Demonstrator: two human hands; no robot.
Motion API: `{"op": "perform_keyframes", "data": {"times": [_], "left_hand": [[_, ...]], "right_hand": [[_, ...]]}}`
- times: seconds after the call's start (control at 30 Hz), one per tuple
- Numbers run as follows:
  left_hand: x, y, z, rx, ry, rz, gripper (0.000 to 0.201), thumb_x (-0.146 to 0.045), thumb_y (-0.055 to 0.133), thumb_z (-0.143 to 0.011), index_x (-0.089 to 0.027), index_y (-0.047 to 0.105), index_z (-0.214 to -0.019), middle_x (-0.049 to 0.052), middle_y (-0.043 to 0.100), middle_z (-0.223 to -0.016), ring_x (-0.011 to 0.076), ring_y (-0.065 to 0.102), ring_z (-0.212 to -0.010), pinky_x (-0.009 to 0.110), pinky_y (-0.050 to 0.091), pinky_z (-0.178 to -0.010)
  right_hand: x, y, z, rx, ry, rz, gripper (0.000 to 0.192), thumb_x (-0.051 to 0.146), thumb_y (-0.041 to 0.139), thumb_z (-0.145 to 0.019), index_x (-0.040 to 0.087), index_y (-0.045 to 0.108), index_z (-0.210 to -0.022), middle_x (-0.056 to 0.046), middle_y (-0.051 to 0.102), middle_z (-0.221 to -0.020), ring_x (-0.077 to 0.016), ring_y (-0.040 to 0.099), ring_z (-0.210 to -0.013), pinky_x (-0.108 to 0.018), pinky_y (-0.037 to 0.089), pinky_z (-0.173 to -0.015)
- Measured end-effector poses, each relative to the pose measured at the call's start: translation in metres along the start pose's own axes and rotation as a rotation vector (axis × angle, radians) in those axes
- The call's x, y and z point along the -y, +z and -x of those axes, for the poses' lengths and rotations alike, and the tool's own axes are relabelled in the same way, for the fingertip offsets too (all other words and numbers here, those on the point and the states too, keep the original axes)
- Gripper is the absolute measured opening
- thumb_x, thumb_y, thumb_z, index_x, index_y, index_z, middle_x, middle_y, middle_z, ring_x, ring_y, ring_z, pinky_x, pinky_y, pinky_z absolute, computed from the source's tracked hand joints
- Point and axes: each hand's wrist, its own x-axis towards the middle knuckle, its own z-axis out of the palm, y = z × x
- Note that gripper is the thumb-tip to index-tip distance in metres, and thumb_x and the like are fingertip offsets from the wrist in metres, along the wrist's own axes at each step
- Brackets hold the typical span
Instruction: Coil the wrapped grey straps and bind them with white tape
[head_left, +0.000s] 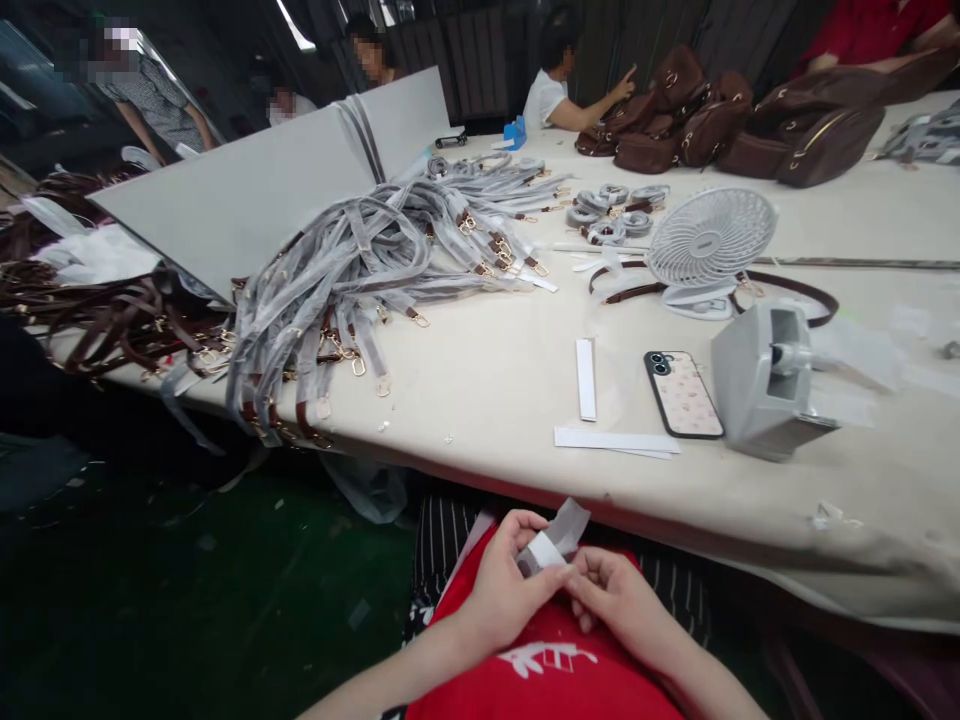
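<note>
Bundle (570, 527) in see-through plastic, white paper (545, 549) across it, is pinched by the left hand (511, 585) and right hand (613, 594). Past the grip lie paper strips (615, 440); to its right, a phone (694, 397), then a fan (711, 238), then brown bags (825, 142).

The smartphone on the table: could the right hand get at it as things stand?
Likely yes: on the table, only flat white strips lie between the right hand and the smartphone, though that hand is busy at the white-banded piece.
</note>
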Motion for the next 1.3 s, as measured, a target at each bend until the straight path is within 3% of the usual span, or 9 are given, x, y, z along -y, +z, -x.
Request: {"op": "perform_keyframes", "data": {"times": [0.23,0.4,0.5,0.57,0.7,0.8,0.97,1.17,1.3], "left_hand": [[-0.011,-0.006,-0.014,-0.076,0.082,-0.168,0.031,-0.024,0.074,-0.072,-0.020,0.058,-0.098,0.001,0.067,-0.078,0.0164,0.060,-0.071,0.026,0.044,-0.066],[-0.020,-0.020,-0.021,-0.067,0.113,-0.184,0.027,-0.029,0.074,-0.073,-0.018,0.061,-0.095,0.002,0.069,-0.081,0.0168,0.061,-0.072,0.026,0.045,-0.067],[-0.019,-0.023,-0.023,-0.052,0.065,-0.124,0.033,-0.032,0.077,-0.071,-0.017,0.061,-0.095,0.001,0.067,-0.078,0.0144,0.058,-0.067,0.025,0.045,-0.064],[-0.017,-0.021,-0.022,0.017,0.017,-0.086,0.036,-0.033,0.078,-0.069,-0.016,0.060,-0.095,0.000,0.065,-0.076,0.0123,0.055,-0.063,0.024,0.043,-0.061],[-0.016,-0.014,-0.016,0.214,-0.014,-0.015,0.037,-0.036,0.078,-0.070,-0.017,0.057,-0.094,-0.002,0.062,-0.075,0.0103,0.053,-0.059,0.022,0.041,-0.057],[-0.018,-0.016,-0.018,0.278,0.179,-0.312,0.027,-0.031,0.070,-0.079,-0.017,0.061,-0.100,0.002,0.066,-0.083,0.0158,0.060,-0.070,0.027,0.048,-0.066],[-0.009,-0.025,-0.029,0.199,0.624,-0.946,0.027,-0.009,0.052,-0.085,-0.018,0.062,-0.109,0.011,0.071,-0.104,0.0247,0.067,-0.098,0.037,0.053,-0.090],[-0.001,-0.026,-0.034,-0.290,1.175,-1.023,0.034,-0.010,0.053,-0.090,-0.014,0.047,-0.122,0.020,0.063,-0.127,0.0239,0.065,-0.113,0.033,0.060,-0.083],[0.000,-0.026,-0.030,-0.318,1.349,-1.080,0.051,-0.009,0.059,-0.089,-0.011,0.038,-0.134,0.022,0.064,-0.126,0.0226,0.065,-0.114,0.030,0.062,-0.080]], "right_hand": [[0.008,0.003,-0.002,0.030,-0.042,-0.043,0.050,0.066,0.072,-0.074,0.018,0.060,-0.082,-0.002,0.068,-0.069,-0.0165,0.063,-0.059,-0.028,0.049,-0.059],[0.018,0.001,0.005,0.067,-0.023,-0.083,0.057,0.060,0.070,-0.080,0.015,0.059,-0.112,-0.004,0.069,-0.074,-0.0198,0.068,-0.065,-0.031,0.052,-0.061],[0.033,-0.004,0.015,-0.105,-0.191,0.199,0.040,0.048,0.060,-0.090,0.017,0.056,-0.116,-0.003,0.067,-0.073,-0.0213,0.068,-0.067,-0.036,0.055,-0.067],[0.045,-0.008,0.020,-0.231,-0.435,0.518,0.035,0.034,0.059,-0.090,0.020,0.055,-0.122,-0.010,0.070,-0.098,-0.0265,0.068,-0.092,-0.044,0.054,-0.088],[0.057,-0.016,0.018,-0.058,-0.553,0.903,0.065,0.016,0.056,-0.081,0.024,0.039,-0.144,-0.013,0.052,-0.142,-0.0297,0.051,-0.127,-0.050,0.041,-0.109],[0.047,-0.017,0.011,-0.026,-0.465,0.990,0.062,0.013,0.050,-0.080,0.019,0.042,-0.141,-0.013,0.058,-0.135,-0.0276,0.058,-0.119,-0.048,0.048,-0.103],[0.019,-0.003,0.005,-0.204,-0.569,1.055,0.059,0.015,0.047,-0.085,0.009,0.037,-0.143,-0.021,0.058,-0.132,-0.0319,0.059,-0.118,-0.054,0.048,-0.102],[0.026,0.005,0.016,-0.157,-0.551,0.676,0.051,0.036,0.052,-0.095,0.021,0.041,-0.142,-0.015,0.054,-0.139,-0.0299,0.054,-0.124,-0.047,0.046,-0.105],[0.050,-0.002,0.014,-0.074,-0.367,0.257,0.039,0.048,0.041,-0.099,0.020,0.067,-0.109,-0.010,0.070,-0.110,-0.0269,0.064,-0.105,-0.039,0.050,-0.096]]}}
